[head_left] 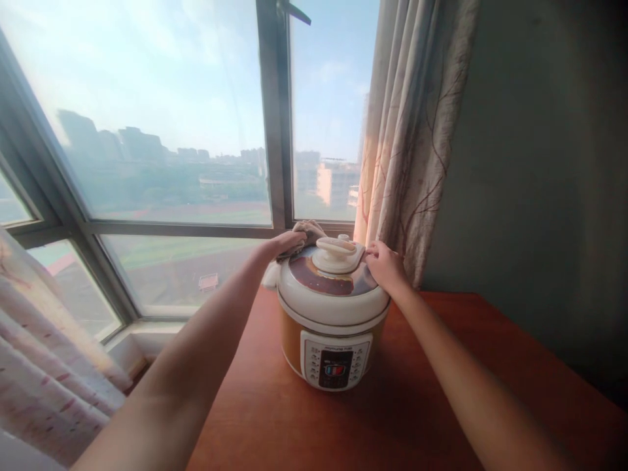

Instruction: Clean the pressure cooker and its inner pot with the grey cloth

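A cream and orange electric pressure cooker [332, 327] stands on a reddish wooden table [417, 405], its control panel facing me. My left hand [287, 244] lies on the back left of the lid, pressing a crumpled brownish cloth [309, 230] against it. My right hand [383, 265] rests on the lid's right edge, fingers curled beside the round cream lid handle [336, 247]. Both forearms reach in from the bottom of the view.
A large window [171, 131] with a dark frame fills the back, showing buildings and a field. A patterned curtain [417, 131] hangs right behind the cooker. Another curtain [44, 366] hangs at the lower left. A dark wall [549, 163] rises on the right.
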